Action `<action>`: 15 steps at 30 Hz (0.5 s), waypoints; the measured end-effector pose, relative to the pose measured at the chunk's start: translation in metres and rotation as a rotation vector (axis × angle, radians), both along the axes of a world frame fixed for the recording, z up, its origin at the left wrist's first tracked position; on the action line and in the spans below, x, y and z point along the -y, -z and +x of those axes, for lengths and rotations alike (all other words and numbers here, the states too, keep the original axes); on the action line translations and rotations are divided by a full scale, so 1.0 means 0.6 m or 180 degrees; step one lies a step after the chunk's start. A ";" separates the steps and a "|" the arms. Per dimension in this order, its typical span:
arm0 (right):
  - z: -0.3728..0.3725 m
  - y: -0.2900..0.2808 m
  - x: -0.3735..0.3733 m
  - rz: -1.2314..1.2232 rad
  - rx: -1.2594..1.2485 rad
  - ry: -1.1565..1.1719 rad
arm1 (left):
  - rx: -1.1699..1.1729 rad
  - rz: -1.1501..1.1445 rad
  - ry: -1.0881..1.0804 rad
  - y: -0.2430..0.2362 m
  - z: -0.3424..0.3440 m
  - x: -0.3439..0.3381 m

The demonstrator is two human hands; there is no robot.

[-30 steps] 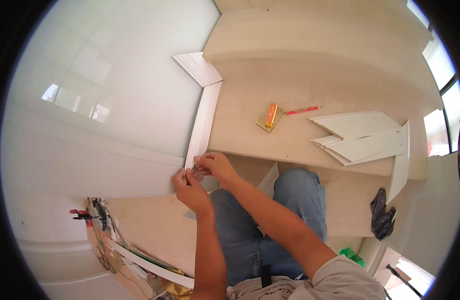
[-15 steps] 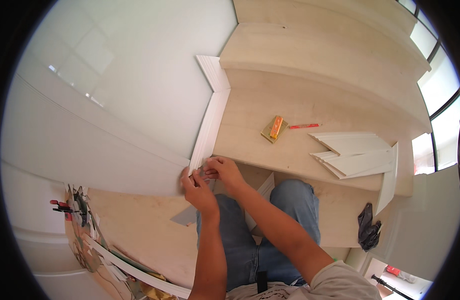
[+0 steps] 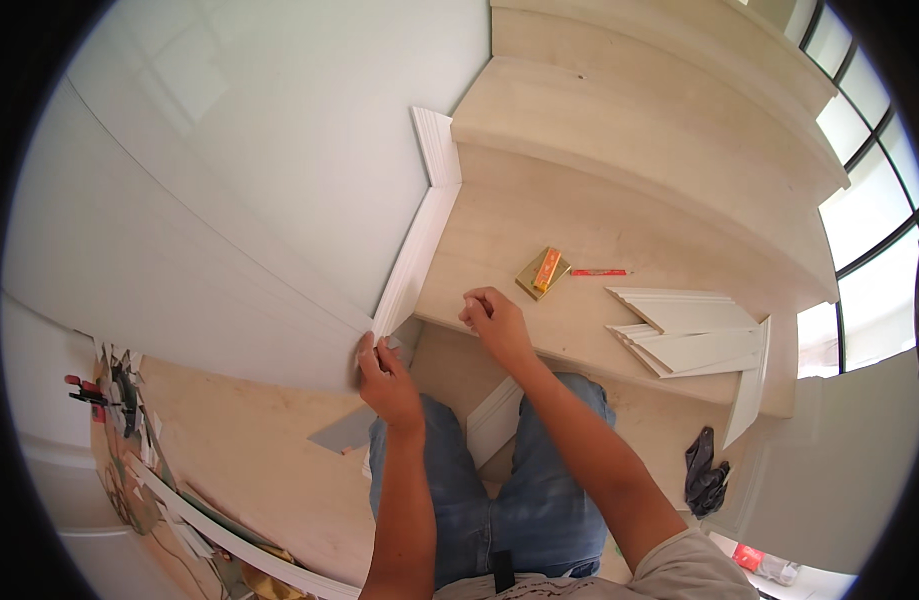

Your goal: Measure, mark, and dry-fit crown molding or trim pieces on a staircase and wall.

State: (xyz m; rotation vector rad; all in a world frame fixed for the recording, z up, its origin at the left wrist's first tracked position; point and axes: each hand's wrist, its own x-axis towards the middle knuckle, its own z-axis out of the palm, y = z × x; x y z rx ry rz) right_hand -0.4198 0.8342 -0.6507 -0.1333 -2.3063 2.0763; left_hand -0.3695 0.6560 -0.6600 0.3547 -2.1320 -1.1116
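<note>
A white skirting moulding (image 3: 415, 258) runs down along the pale wall panel beside the stair tread. At its lower end is my left hand (image 3: 389, 385), thumb and fingers closed about the tip. A small grey piece shows beside that thumb; what it is, I cannot tell. My right hand (image 3: 499, 325) is raised over the tread's front edge, apart from the moulding. Its fingers are curled and pinched together, and anything inside them is hidden. A shorter white moulding piece (image 3: 437, 145) meets the long one at its upper end.
On the tread lie a small orange box on a gold pad (image 3: 543, 274), a red pencil (image 3: 599, 272) and several cut white moulding offcuts (image 3: 694, 330). A black plastic bag (image 3: 706, 475) lies at the right. A grey angled sheet (image 3: 344, 430) sits left of my knees; tools and scraps (image 3: 124, 400) are farther left.
My right hand has moved away from the left hand to the right, over the tread's edge. My left hand stays at the moulding's lower end. The whole view has shifted slightly.
</note>
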 end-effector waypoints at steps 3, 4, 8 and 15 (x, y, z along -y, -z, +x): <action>0.043 0.012 0.002 0.0203 -0.0236 0.0060 | -0.0042 -0.0012 -0.0011 0.000 0.001 -0.001; 0.055 0.014 0.005 0.0349 -0.0307 0.0089 | -0.0068 -0.0066 -0.0029 0.001 0.002 0.001; 0.085 0.018 0.003 0.0581 -0.0604 0.0036 | 0.0188 0.0095 0.0050 -0.007 0.004 -0.001; 0.075 0.018 -0.005 0.0756 -0.0716 -0.0054 | 0.0247 -0.0088 0.0055 -0.020 0.000 0.006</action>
